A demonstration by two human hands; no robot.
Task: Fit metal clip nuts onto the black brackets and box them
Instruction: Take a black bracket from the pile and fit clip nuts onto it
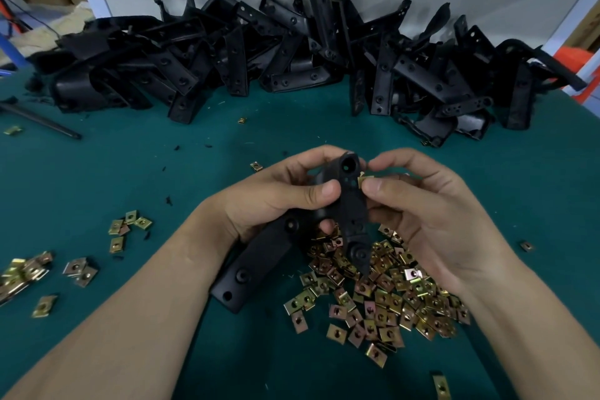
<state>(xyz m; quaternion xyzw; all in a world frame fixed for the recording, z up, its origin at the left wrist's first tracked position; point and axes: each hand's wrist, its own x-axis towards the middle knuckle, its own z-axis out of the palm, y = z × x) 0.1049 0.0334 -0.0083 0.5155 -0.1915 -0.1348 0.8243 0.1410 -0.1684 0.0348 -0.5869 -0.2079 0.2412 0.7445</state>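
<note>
left grip [276, 198] clutches bracket [354, 214]; right grip [422, 211] pinches clip nut [363, 179] beside it. Nut could slip (tiny), fall into pile [389, 295] below.

Green table [292, 133], viewed from above. Black brackets [227, 55] lie piled along its far edge. A heap of clip nuts [389, 299] lies near the front; loose nuts [29, 273] and a rod [42, 122] lie at left.

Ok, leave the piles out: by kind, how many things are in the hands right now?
black bracket, gripped by the left hand: 1
metal clip nut, pinched by the right hand at the bracket's edge: 1
Total: 2
</note>
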